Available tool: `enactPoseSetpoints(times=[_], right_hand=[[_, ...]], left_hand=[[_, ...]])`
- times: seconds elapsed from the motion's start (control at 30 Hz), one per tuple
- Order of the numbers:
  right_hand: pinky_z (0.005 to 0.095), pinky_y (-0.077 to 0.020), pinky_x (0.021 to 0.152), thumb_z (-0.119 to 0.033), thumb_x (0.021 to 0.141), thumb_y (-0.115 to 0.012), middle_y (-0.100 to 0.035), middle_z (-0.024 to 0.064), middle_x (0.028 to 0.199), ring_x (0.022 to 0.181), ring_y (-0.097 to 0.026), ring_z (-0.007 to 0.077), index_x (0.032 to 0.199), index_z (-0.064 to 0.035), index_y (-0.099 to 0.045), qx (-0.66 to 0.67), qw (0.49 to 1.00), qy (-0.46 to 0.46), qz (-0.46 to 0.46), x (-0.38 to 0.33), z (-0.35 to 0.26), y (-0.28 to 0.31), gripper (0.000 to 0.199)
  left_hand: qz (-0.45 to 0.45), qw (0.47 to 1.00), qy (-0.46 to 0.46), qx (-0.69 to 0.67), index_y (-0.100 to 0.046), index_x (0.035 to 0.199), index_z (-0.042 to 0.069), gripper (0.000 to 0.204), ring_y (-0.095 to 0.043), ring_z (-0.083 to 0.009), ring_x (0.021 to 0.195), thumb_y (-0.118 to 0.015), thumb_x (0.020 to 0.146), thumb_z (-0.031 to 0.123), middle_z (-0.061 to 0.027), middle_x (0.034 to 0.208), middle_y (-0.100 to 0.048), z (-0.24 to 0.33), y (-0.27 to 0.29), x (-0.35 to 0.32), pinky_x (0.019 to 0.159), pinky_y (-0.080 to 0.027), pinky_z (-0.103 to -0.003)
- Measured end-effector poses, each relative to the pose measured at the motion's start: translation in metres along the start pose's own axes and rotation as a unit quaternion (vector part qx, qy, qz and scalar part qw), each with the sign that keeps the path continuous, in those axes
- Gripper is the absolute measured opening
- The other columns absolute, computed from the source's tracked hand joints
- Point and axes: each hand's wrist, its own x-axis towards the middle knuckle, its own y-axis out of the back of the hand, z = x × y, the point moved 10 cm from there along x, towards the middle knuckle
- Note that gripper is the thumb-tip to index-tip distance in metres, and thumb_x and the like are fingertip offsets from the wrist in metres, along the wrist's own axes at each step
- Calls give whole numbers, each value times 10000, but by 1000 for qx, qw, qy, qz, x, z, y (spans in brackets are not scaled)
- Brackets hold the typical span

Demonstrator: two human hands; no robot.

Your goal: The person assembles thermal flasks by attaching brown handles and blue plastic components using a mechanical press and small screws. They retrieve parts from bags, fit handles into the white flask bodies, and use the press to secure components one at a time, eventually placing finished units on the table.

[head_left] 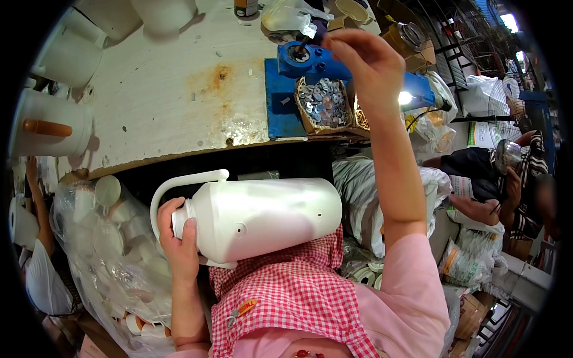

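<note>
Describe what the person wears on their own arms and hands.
Both hands are bare: no gloves, rings or watch show on the left hand or the right hand. The forearms are uncovered too. A pink short sleeve covers the right upper arm, and only a sliver of pink shows at the left arm's lower edge. A red-and-white checked apron lies between the arms.

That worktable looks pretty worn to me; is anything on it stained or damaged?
Yes. The pale worktable has a rusty orange stain near its middle and a patch by its front edge where the surface looks worn and flaking. Small chips lie scattered over it. Nothing looks spilled.
</note>
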Motion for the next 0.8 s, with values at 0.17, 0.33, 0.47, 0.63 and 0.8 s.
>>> enactPoseSetpoints(times=[0.17, 0.33, 0.47, 0.63, 0.8], right_hand=[[240, -553, 842, -40, 928, -698, -759, 59, 942, 894, -695, 102, 1024, 20, -736, 40, 993, -4, -108, 14, 14, -33, 120], [258, -558, 814, -109, 961, -684, -750, 82, 986, 921, -703, 138, 1061, 7, -730, 85, 985, -26, -146, 19, 13, -34, 160], [244, -555, 769, -53, 934, -690, -756, 63, 954, 856, -683, 92, 1016, 21, -726, 33, 986, -27, -162, 31, 5, -39, 116], [225, -505, 668, -85, 894, -740, -715, 33, 785, 721, -633, 62, 927, 21, -734, -6, 986, -73, -151, 31, 9, -51, 111], [222, -524, 671, -34, 871, -751, -723, 42, 828, 726, -645, 76, 935, 26, -717, 59, 980, -118, -149, 14, 24, -36, 94]], left_hand=[[14, 1000, -7, 6, -586, 1259, 29, 402, -534, -274, 1171, -615, 871, 130, -132, 1269, -561, 3, 6, -12, 1045, -403, -387], [8, 1000, -16, 9, -586, 1253, 28, 405, -537, -284, 1166, -618, 864, 135, -140, 1274, -556, 6, 4, 0, 1039, -408, -394], [1, 1000, -20, 12, -584, 1238, 23, 405, -536, -295, 1155, -623, 850, 133, -146, 1246, -559, 12, 3, 12, 1046, -402, -403], [52, 995, -51, 65, -612, 1154, 25, 391, -556, -324, 1117, -685, 782, 118, -154, 1148, -598, 14, 23, 3, 1028, -421, -429], [49, 992, -87, 76, -654, 1100, 55, 341, -582, -326, 1069, -738, 773, 105, -131, 1098, -639, 12, 7, 6, 960, -456, -416]])
